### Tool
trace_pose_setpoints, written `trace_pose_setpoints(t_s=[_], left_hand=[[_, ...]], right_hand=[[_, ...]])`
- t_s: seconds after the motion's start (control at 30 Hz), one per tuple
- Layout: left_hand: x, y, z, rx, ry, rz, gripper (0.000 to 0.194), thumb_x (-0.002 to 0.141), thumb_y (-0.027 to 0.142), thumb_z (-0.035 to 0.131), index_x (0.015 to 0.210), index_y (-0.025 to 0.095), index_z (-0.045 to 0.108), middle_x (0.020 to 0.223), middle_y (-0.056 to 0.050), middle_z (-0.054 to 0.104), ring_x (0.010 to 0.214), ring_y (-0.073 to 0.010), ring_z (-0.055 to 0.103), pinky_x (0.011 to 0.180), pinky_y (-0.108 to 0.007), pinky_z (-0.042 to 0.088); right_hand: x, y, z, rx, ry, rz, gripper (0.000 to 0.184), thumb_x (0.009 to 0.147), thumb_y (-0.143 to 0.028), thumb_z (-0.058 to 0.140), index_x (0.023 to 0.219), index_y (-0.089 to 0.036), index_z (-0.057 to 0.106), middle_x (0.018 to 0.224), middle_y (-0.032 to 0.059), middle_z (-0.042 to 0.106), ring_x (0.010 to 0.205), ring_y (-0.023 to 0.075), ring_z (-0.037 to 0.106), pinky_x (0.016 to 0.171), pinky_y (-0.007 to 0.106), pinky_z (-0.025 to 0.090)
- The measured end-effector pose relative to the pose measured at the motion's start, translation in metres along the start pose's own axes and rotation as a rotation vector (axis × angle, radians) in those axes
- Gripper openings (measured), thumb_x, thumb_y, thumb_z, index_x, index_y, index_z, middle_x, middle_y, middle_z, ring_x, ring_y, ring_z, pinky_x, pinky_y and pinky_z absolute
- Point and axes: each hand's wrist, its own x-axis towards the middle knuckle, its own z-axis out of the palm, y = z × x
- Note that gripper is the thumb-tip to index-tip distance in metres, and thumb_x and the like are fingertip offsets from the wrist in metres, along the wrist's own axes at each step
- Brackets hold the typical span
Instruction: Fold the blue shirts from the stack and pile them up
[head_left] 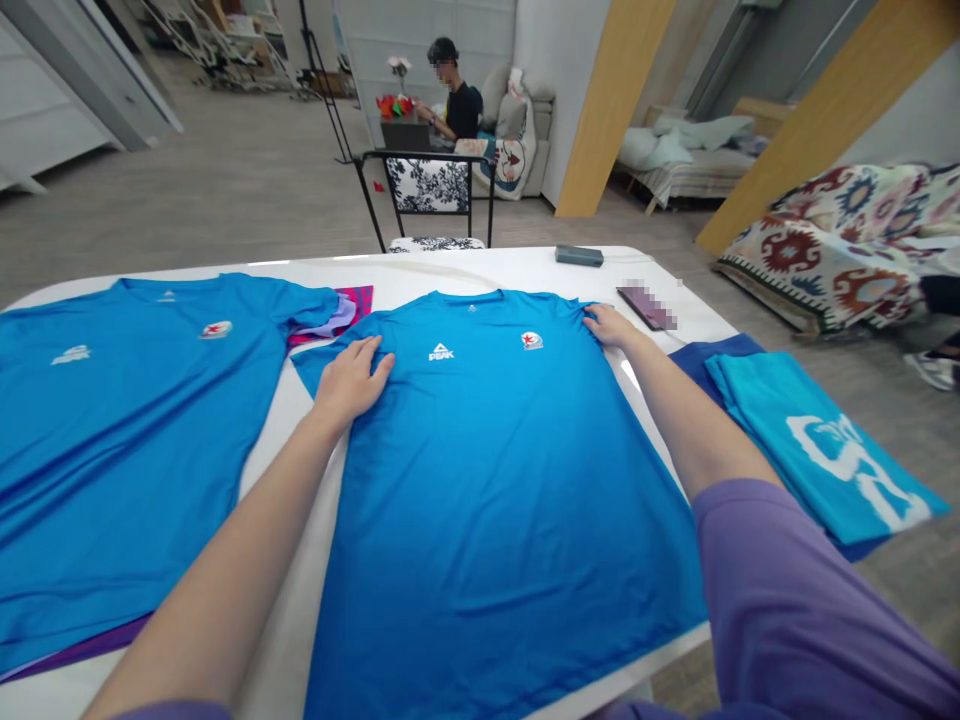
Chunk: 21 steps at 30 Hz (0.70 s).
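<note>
A blue T-shirt [487, 450] lies front up on the table before me, its collar at the far side. It has a white PEAK logo and a small round badge on the chest. My left hand [352, 378] rests flat on the shirt near its left sleeve, fingers extended and thumb apart. At the opposite shoulder, my right hand [609, 326] has its fingers closed on the bunched sleeve edge. Another blue T-shirt [150, 430] is spread out to the left, over purple and pink cloth.
Folded turquoise cloth [817, 430] with white print lies at the right on darker blue cloth. A phone [645, 307] and a grey case [578, 256] are on the white table [495, 264]. Beyond stand a patterned chair [429, 188] and a seated person [459, 105].
</note>
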Motion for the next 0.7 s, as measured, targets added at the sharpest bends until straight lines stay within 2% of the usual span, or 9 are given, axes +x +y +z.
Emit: trace_pose_setpoints(t_s=[0.13, 0.2, 0.27, 0.33, 0.4, 0.5, 0.57, 0.63, 0.7], left_hand=[[0.053, -0.014, 0.015, 0.096, -0.143, -0.010, 0.087, 0.111, 0.073, 0.033, 0.180, 0.020, 0.040, 0.188, -0.012, 0.032, 0.175, -0.0390, 0.026, 0.141, -0.064, 0.020], [0.063, -0.015, 0.016, 0.120, -0.177, -0.011, 0.091, 0.110, 0.075, 0.035, 0.181, 0.019, 0.037, 0.189, -0.011, 0.028, 0.176, -0.0403, 0.021, 0.142, -0.066, 0.016], [0.055, -0.007, 0.012, 0.123, -0.129, 0.001, 0.090, 0.113, 0.071, 0.030, 0.181, 0.013, 0.036, 0.189, -0.014, 0.028, 0.176, -0.0406, 0.021, 0.143, -0.064, 0.013], [0.026, 0.008, 0.005, 0.115, -0.021, 0.060, 0.086, 0.116, 0.067, 0.026, 0.180, 0.010, 0.036, 0.189, -0.015, 0.028, 0.177, -0.0382, 0.021, 0.144, -0.060, 0.010], [-0.021, 0.026, -0.002, 0.105, 0.045, 0.144, 0.082, 0.117, 0.065, 0.028, 0.181, 0.014, 0.035, 0.190, -0.012, 0.026, 0.178, -0.0347, 0.018, 0.146, -0.057, 0.008], [-0.103, 0.045, -0.006, 0.100, -0.038, 0.230, 0.081, 0.115, 0.068, 0.040, 0.183, 0.025, 0.033, 0.190, -0.009, 0.026, 0.179, -0.0341, 0.017, 0.146, -0.059, 0.014], [-0.144, 0.049, -0.006, 0.103, -0.099, 0.245, 0.083, 0.114, 0.069, 0.044, 0.184, 0.026, 0.032, 0.190, -0.010, 0.026, 0.178, -0.0356, 0.018, 0.145, -0.062, 0.019], [-0.166, 0.052, -0.008, 0.108, -0.101, 0.232, 0.085, 0.114, 0.070, 0.044, 0.184, 0.023, 0.032, 0.190, -0.012, 0.025, 0.178, -0.0371, 0.019, 0.144, -0.065, 0.019], [-0.173, 0.059, -0.014, 0.097, -0.065, 0.223, 0.083, 0.115, 0.068, 0.043, 0.184, 0.023, 0.032, 0.190, -0.013, 0.024, 0.178, -0.0375, 0.018, 0.144, -0.066, 0.018]], right_hand=[[0.011, 0.012, -0.007, 0.014, -0.051, 0.018, 0.071, 0.116, -0.056, 0.044, 0.168, -0.008, 0.052, 0.177, 0.0215, 0.048, 0.165, 0.0334, 0.044, 0.140, 0.053, 0.035], [0.011, 0.009, -0.012, 0.009, -0.071, 0.018, 0.076, 0.116, -0.059, 0.042, 0.170, -0.006, 0.048, 0.180, 0.0220, 0.044, 0.170, 0.0366, 0.038, 0.142, 0.058, 0.028], [0.001, -0.003, -0.015, 0.003, -0.056, 0.010, 0.080, 0.117, -0.058, 0.037, 0.174, -0.004, 0.040, 0.183, 0.0229, 0.037, 0.174, 0.0388, 0.030, 0.145, 0.062, 0.018], [-0.026, -0.022, -0.012, -0.005, 0.021, -0.035, 0.084, 0.117, -0.061, 0.031, 0.179, -0.004, 0.030, 0.187, 0.0211, 0.031, 0.176, 0.0371, 0.024, 0.146, 0.061, 0.010], [-0.072, -0.045, -0.002, -0.012, 0.099, -0.110, 0.089, 0.116, -0.068, 0.028, 0.183, -0.010, 0.024, 0.189, 0.0164, 0.027, 0.177, 0.0342, 0.023, 0.147, 0.059, 0.010], [-0.153, -0.069, 0.021, -0.017, 0.058, -0.178, 0.092, 0.113, -0.078, 0.029, 0.185, -0.021, 0.023, 0.190, 0.0113, 0.024, 0.177, 0.0342, 0.024, 0.147, 0.062, 0.016], [-0.188, -0.077, 0.032, -0.007, 0.011, -0.169, 0.094, 0.111, -0.081, 0.032, 0.185, -0.023, 0.025, 0.190, 0.0108, 0.023, 0.177, 0.0353, 0.024, 0.146, 0.064, 0.018], [-0.192, -0.080, 0.034, 0.027, 0.020, -0.139, 0.093, 0.111, -0.081, 0.030, 0.184, -0.023, 0.029, 0.189, 0.0122, 0.027, 0.176, 0.0360, 0.027, 0.145, 0.066, 0.019], [-0.165, -0.085, 0.029, 0.074, 0.070, -0.114, 0.090, 0.113, -0.078, 0.026, 0.182, -0.021, 0.034, 0.187, 0.0135, 0.031, 0.175, 0.0359, 0.030, 0.145, 0.067, 0.019]])
